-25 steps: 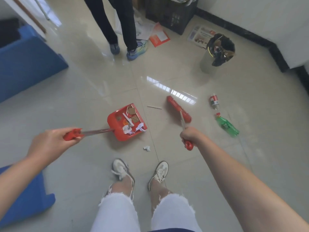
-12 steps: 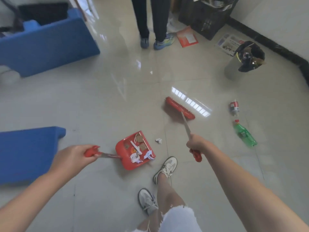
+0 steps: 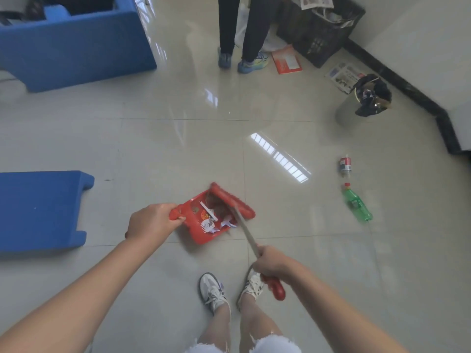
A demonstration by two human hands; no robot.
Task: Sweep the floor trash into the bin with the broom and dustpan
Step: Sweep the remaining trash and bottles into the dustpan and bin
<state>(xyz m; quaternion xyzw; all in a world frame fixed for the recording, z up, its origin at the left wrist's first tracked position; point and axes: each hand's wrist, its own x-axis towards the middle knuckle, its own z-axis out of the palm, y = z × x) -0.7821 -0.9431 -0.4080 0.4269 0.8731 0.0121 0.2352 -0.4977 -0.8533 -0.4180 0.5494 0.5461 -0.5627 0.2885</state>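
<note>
A red dustpan (image 3: 201, 236) sits on the tiled floor in front of my feet, holding paper scraps and bits of card. My left hand (image 3: 150, 221) grips its red handle. My right hand (image 3: 271, 261) grips the metal shaft of the red broom (image 3: 233, 201), whose head lies across the dustpan's far edge. The bin (image 3: 362, 103), grey with a black liner, stands at the far right near the wall. A green plastic bottle (image 3: 356, 205) and a small red-labelled bottle (image 3: 345, 165) lie on the floor to the right.
Blue furniture (image 3: 74, 47) stands at the upper left, and a second blue piece (image 3: 40, 210) at the left. A person's legs (image 3: 242, 29) stand at the top. A black crate (image 3: 321, 29), a red booklet (image 3: 286, 59) and a newspaper (image 3: 344, 76) lie near the far wall.
The broom head has swept back from the open floor onto the dustpan. The small white scrap beside the pan is no longer on the floor. My view has shifted left.
</note>
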